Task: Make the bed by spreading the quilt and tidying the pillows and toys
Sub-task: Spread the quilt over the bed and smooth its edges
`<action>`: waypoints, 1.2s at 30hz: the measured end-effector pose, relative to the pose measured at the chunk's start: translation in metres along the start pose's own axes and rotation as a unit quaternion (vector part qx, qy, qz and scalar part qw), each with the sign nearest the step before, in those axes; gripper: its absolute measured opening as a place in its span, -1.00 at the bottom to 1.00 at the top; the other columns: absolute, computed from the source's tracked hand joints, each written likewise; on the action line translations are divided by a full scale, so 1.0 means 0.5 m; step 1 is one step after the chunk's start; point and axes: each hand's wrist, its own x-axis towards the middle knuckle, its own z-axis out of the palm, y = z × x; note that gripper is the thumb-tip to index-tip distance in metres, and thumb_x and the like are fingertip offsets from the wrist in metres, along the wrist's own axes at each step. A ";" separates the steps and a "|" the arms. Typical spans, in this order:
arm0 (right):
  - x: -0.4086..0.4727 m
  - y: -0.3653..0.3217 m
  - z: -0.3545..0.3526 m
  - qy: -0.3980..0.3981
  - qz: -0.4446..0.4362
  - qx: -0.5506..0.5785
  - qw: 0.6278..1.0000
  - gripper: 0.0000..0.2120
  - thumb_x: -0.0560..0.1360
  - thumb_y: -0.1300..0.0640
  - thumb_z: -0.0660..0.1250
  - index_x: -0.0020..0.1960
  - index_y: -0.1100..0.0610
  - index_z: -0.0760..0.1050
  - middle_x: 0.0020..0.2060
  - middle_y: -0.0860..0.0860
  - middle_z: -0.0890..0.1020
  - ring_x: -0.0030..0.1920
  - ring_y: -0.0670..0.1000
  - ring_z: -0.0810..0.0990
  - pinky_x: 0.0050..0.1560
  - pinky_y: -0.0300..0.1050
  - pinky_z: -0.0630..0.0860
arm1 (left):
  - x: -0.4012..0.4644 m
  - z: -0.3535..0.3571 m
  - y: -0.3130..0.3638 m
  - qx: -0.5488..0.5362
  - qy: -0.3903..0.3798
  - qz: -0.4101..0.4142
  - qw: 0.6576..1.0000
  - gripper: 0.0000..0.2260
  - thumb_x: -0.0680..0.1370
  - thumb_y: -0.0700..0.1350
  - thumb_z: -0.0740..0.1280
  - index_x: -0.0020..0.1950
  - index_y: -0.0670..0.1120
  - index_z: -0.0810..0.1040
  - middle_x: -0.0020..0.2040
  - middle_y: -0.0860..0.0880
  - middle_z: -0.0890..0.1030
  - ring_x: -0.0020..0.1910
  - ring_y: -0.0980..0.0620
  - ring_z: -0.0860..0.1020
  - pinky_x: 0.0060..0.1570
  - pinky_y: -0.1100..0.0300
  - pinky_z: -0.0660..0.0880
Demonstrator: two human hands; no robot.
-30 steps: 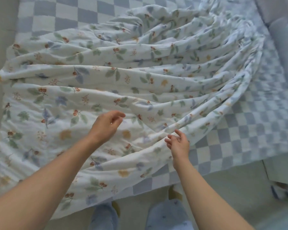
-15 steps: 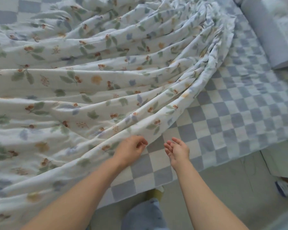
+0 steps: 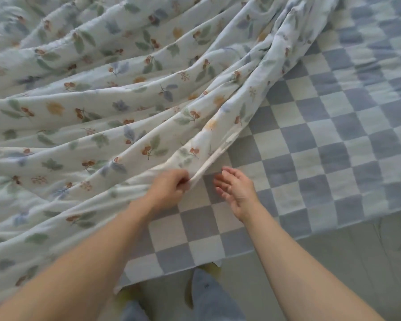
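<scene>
A white quilt (image 3: 116, 107) printed with leaves and berries lies in long folds over the left and middle of the bed. Its near edge runs diagonally down to my left hand (image 3: 169, 188), which pinches that edge between thumb and curled fingers. My right hand (image 3: 235, 188) hovers just right of the quilt edge, palm turned inward, fingers loosely spread, holding nothing. No pillows or toys are in view.
A blue and white checkered sheet (image 3: 322, 144) covers the bare right part of the bed. The bed's near edge (image 3: 287, 237) runs across the lower right, with pale floor (image 3: 357, 262) beyond it. My legs (image 3: 208, 295) stand against the bed.
I have shifted right along the bed. My left hand moved from the quilt's top surface to its edge and took hold of it. The right hand stayed open beside it.
</scene>
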 end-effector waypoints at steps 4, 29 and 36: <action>-0.005 -0.066 0.028 0.008 -0.018 0.118 0.993 -0.58 0.42 -0.03 0.37 0.19 0.17 0.47 0.07 0.16 0.61 0.07 0.17 0.59 0.11 0.12 0.53 | -0.101 -0.010 0.053 -0.007 -0.169 0.066 0.983 -0.82 0.49 -0.25 0.25 -0.31 -0.08 0.39 -0.39 0.08 0.35 -0.36 0.13 0.31 -0.27 0.22 0.28; -0.202 -0.131 -0.102 0.145 -0.198 -0.161 0.956 -0.80 0.44 0.31 0.22 -0.08 0.11 0.58 -0.22 -0.01 0.64 -0.22 -0.04 0.58 -0.17 -0.19 0.53 | -0.051 -0.051 0.370 -0.192 -0.095 0.107 0.971 -0.68 0.54 -0.24 0.18 0.28 -0.12 0.49 0.10 -0.08 0.59 0.11 0.00 0.53 0.05 0.30 0.37; -0.218 -0.241 -0.169 0.076 -0.151 0.202 0.965 -0.47 0.57 -0.19 0.02 0.06 0.23 0.52 -0.19 0.16 0.66 -0.17 0.14 0.64 -0.15 -0.14 0.58 | -0.106 -0.050 0.419 -0.052 -0.211 0.211 0.953 -0.62 0.61 -0.17 0.11 0.40 0.11 0.34 0.33 0.12 0.45 0.29 0.14 0.41 0.15 0.42 0.25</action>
